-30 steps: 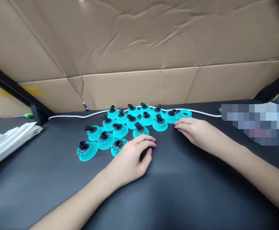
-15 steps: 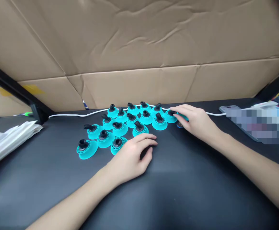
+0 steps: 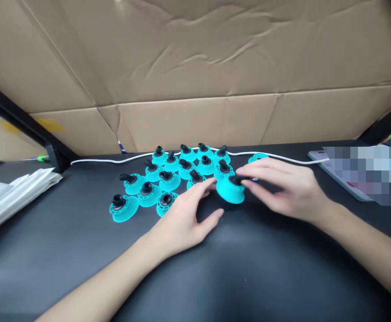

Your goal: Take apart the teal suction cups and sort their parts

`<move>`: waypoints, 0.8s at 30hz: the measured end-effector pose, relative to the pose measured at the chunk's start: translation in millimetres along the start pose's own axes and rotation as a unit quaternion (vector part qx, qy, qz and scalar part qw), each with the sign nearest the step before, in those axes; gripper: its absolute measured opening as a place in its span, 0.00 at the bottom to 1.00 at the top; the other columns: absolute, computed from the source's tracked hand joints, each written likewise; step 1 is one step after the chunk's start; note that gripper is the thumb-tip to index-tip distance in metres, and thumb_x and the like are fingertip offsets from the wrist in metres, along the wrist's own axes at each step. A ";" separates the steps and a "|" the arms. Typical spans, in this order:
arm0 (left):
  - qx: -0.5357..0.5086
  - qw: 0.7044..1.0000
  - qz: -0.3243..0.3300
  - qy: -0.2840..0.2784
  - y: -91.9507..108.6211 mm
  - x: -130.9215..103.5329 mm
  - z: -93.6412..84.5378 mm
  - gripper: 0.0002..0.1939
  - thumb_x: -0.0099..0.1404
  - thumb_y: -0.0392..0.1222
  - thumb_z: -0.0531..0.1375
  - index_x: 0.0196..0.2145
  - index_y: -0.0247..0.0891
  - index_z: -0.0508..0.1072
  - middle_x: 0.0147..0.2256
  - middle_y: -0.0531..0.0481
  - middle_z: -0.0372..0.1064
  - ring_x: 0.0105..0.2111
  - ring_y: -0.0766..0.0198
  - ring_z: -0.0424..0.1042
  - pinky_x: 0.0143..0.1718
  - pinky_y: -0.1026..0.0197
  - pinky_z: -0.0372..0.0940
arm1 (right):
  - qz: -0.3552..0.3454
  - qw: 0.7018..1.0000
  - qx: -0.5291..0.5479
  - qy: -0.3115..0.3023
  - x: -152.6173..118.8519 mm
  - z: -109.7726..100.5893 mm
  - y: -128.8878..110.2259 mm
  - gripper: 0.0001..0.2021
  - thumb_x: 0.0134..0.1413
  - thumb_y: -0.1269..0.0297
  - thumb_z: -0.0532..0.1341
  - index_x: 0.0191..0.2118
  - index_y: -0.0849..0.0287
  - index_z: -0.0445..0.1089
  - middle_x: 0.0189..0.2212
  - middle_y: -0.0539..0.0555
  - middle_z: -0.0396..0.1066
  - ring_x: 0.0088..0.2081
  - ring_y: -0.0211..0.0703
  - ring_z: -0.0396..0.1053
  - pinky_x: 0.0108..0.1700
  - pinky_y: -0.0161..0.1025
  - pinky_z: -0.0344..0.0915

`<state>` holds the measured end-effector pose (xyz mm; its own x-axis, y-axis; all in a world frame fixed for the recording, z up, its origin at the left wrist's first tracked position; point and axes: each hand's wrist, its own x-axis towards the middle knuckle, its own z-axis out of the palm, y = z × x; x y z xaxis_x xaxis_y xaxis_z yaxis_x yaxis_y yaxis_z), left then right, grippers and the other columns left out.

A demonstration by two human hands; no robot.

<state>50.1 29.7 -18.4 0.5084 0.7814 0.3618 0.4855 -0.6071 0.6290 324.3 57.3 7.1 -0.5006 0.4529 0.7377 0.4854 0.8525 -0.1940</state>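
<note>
Between thumb and fingers, my right hand (image 3: 282,185) pinches the black stem of a turquoise suction cup (image 3: 230,191), which hangs tilted above the table. Close to its left side, my left hand (image 3: 189,214) has thumb and fingers parted with nothing between them. Several more turquoise suction cups with black stems (image 3: 147,193) stand grouped beyond and left of my left hand, which partly hides the nearest ones. Behind my right hand, another turquoise piece (image 3: 258,157) is mostly covered.
A white cable (image 3: 108,161) runs along the back of the black table (image 3: 64,250), below a cardboard wall (image 3: 195,120). A phone (image 3: 343,183) lies at the right, partly blurred out. Stacked white papers (image 3: 17,197) lie at the left, near a black frame post (image 3: 53,156).
My right hand has lifted a suction cup from the group's right end and brought it nearer and leftward. The thumb and fingers of my left hand have spread wider.
</note>
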 end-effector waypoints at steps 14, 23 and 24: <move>0.007 0.999 -0.019 -0.028 -3.3 2.8 3.0 0.23 0.69 0.46 0.70 0.59 0.41 0.74 0.57 0.42 0.77 0.56 0.49 0.78 0.58 0.47 0.75 | 0.105 0.974 0.184 -0.086 -3.6 31.8 -17.9 0.10 0.64 0.67 0.71 0.50 0.57 0.80 0.41 0.55 0.78 0.38 0.41 0.76 0.42 0.40 0.75; -0.019 0.998 -0.051 -0.024 -5.0 3.7 3.8 0.25 0.66 0.44 0.72 0.58 0.39 0.74 0.55 0.41 0.78 0.54 0.49 0.79 0.57 0.46 0.75 | 0.213 0.941 0.252 -0.075 -8.7 39.4 -23.6 0.09 0.61 0.66 0.72 0.47 0.53 0.82 0.36 0.52 0.77 0.33 0.40 0.76 0.38 0.40 0.75; -0.022 0.998 -0.055 -0.023 -5.0 3.7 4.0 0.25 0.66 0.44 0.72 0.59 0.39 0.74 0.55 0.41 0.78 0.54 0.49 0.79 0.57 0.46 0.75 | 0.220 0.937 0.259 -0.076 -8.8 39.5 -23.6 0.09 0.61 0.66 0.72 0.47 0.52 0.83 0.37 0.53 0.77 0.34 0.40 0.76 0.37 0.39 0.75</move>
<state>52.4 35.1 -22.8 0.4864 0.8351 0.2567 0.5094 -0.5098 0.6933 288.9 43.6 -20.4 -0.4491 0.7886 0.4201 0.2747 0.5693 -0.7749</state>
